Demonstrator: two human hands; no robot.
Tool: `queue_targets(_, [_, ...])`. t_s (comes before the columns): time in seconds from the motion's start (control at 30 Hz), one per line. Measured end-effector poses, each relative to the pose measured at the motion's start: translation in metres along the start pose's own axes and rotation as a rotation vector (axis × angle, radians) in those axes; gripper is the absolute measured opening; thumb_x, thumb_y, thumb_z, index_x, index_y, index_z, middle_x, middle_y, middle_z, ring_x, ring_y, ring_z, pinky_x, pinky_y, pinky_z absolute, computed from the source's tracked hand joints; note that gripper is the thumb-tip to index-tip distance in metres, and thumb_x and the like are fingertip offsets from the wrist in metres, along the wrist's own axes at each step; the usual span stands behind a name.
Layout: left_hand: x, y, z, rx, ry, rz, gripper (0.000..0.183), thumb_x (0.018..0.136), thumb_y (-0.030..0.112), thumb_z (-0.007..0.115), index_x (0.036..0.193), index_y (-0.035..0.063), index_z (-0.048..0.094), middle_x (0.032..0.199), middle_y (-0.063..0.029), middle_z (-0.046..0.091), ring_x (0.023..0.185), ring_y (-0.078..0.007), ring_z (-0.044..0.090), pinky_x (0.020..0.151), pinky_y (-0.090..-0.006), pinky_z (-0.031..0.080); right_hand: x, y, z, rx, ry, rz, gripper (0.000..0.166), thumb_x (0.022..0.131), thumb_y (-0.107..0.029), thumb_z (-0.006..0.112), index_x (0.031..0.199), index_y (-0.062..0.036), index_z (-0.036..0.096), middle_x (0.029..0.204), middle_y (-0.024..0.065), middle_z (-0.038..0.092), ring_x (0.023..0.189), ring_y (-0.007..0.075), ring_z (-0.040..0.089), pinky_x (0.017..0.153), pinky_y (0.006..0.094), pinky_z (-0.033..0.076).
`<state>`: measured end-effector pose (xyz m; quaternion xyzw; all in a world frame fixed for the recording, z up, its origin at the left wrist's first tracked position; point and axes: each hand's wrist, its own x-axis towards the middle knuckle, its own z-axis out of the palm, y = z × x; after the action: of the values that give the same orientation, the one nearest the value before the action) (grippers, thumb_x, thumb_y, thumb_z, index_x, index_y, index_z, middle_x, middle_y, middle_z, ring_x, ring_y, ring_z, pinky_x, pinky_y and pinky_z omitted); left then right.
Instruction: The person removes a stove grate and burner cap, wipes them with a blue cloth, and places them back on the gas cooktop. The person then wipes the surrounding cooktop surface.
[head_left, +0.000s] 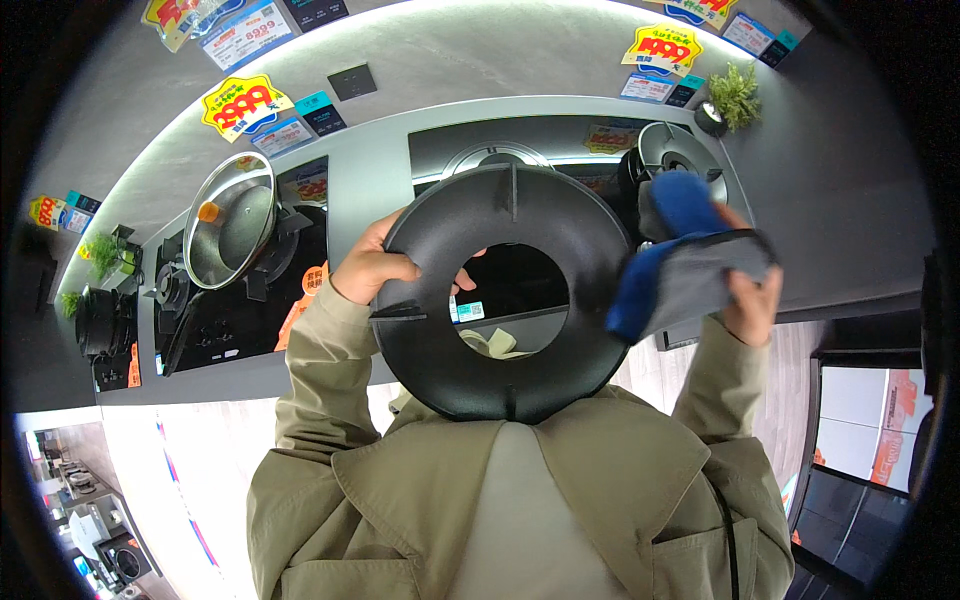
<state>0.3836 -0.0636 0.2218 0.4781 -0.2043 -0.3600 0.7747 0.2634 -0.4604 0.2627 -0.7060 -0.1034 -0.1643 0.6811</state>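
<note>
My left hand (382, 259) grips the left side of a black ring-shaped pan support (600, 247), thumb on its face and fingertips showing through the centre hole. The ring is raised close to my chest, and short ribs stand out on its face. In my right hand (752, 296) is a blue and grey cloth (694, 270), slightly blurred, at the ring's right edge; I cannot tell whether it touches. Beneath the ring is a black glass gas hob (517, 277), with a burner (495, 157) partly hidden behind the ring. Another pan support (679, 154) sits on the hob's right side.
On the left, a second hob (217, 330) carries a frying pan (244, 217) with a glass lid (196, 259). Potted plants stand at the right (735, 97) and far left (105, 255). Price signs (244, 105) line the back wall. A dark-framed appliance (847, 510) stands at right.
</note>
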Motion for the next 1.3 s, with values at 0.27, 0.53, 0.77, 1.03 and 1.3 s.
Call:
queue_targets(0.27, [-0.001,0.004,0.008,0.036,0.008,0.007,0.083,0.060,0.006,0.059,0.140,-0.0082,0.038,0.119,-0.0334,0.059,0.090,-0.0388,0.069,0.077,-0.0443,0.057,0.039,0.037,0.066,-0.089,-0.486,0.349,0.049,0.073,-0.003,0.081,0.117,0.0052,0.061,0.100,0.0050,0.069,0.090,0.0114,0.061,0.085,0.0280,0.048])
queue_targets(0.53, [-0.004,0.010,0.013,0.038,-0.014,-0.010,0.083,0.061,0.006,0.060,0.139,-0.0093,0.038,0.117,-0.0336,0.059,0.092,-0.0387,0.069,0.080,-0.0440,0.057,0.093,0.006,0.085,-0.594,-0.589,0.052,0.041,0.065,0.004,0.078,0.103,0.0074,0.066,0.094,0.0161,0.071,0.086,0.0169,0.066,0.081,0.0284,0.051])
queue_targets(0.77, [-0.007,0.014,0.012,0.055,0.011,-0.022,0.083,0.061,0.006,0.060,0.139,-0.0101,0.037,0.116,-0.0330,0.059,0.092,-0.0385,0.069,0.080,-0.0436,0.057,0.118,0.001,0.120,-0.610,-0.533,-0.097,0.044,0.068,0.004,0.074,0.112,0.0018,0.068,0.109,0.0159,0.070,0.101,0.0228,0.067,0.090,0.0309,0.050])
queue_targets(1.03, [-0.012,-0.004,-0.008,0.010,-0.002,-0.009,0.079,0.064,0.007,0.058,0.140,-0.0081,0.039,0.120,-0.0322,0.058,0.094,-0.0391,0.068,0.081,-0.0456,0.056,0.057,0.042,0.076,-0.447,-0.516,0.251,0.031,0.075,-0.001,0.072,0.105,0.0067,0.067,0.087,0.0151,0.070,0.079,0.0175,0.066,0.075,0.0297,0.052])
queue_targets(1.3, [-0.003,-0.023,-0.022,-0.094,0.089,-0.076,0.078,0.062,0.004,0.057,0.138,-0.0060,0.042,0.118,-0.0297,0.061,0.094,-0.0411,0.068,0.080,-0.0435,0.057,-0.014,0.073,0.064,-0.449,0.103,0.189,0.030,0.080,0.010,0.058,0.109,0.0060,0.065,0.093,0.0105,0.069,0.085,0.0131,0.063,0.079,0.0257,0.050])
